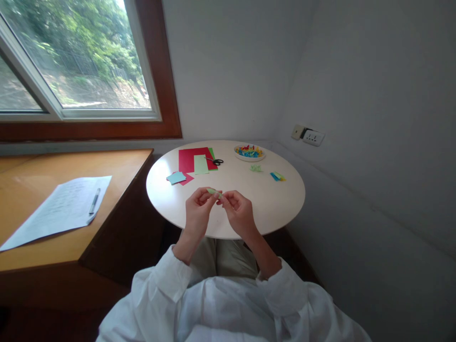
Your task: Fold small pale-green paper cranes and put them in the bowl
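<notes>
Over the near part of the round white table [167, 202], my left hand [198, 204] and my right hand [238, 209] meet fingertip to fingertip. Between them is a narrow light green paper strip [213, 191], pinched by the fingers of both hands. Its right end is partly hidden by my fingers, so I cannot tell how it is folded there. Beyond my hands lies a small heap of light green folded paper pieces [255, 168]. To its right is a little pile of blue, green and yellow paper strips [277, 176].
A white oval dish [250, 158] holds many coloured paper pieces at the back. Black-handled scissors [217, 162] rest on red paper [186, 159] beside a pale green sheet [201, 165]. Light blue squares [176, 177] lie at left. A wooden desk [121, 173] bears written paper [64, 209] and a pen [94, 201].
</notes>
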The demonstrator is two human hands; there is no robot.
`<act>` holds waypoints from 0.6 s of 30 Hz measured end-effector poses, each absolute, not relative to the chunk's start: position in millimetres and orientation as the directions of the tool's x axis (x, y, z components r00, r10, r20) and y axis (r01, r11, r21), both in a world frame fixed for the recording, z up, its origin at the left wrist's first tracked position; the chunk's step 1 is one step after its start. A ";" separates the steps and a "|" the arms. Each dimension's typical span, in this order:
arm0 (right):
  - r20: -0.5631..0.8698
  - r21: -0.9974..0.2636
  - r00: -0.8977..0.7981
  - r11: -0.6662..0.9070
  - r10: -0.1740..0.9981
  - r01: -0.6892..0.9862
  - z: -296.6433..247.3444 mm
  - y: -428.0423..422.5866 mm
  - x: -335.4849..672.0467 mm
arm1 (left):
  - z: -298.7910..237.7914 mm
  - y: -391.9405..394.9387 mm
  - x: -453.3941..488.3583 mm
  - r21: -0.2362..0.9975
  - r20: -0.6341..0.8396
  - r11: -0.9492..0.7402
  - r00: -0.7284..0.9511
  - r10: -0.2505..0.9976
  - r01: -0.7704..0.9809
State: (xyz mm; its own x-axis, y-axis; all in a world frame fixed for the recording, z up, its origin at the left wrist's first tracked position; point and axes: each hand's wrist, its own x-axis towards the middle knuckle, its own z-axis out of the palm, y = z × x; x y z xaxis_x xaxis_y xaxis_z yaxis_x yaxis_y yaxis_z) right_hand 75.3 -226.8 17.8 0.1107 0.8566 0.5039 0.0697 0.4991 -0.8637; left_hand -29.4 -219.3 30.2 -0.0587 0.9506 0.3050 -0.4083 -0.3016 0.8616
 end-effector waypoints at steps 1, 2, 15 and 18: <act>0.505 -0.863 0.113 0.500 0.856 0.066 18.6 -227.3 74.9 | 30.7 -219.5 -28.9 0.860 0.309 -0.308 -0.064 0.949 -0.408; 0.505 -0.863 0.116 0.501 0.855 0.064 19.3 -227.7 74.6 | 31.3 -219.9 -28.3 0.858 0.313 -0.314 -0.072 0.947 -0.406; 0.494 -0.869 0.170 0.491 0.853 0.060 20.8 -229.9 67.5 | 31.9 -222.2 -24.7 0.863 0.318 -0.365 -0.186 0.930 -0.350; 0.472 -0.880 0.204 0.472 0.858 0.052 19.0 -229.0 68.9 | 30.7 -221.5 -25.3 0.866 0.322 -0.382 -0.225 0.920 -0.323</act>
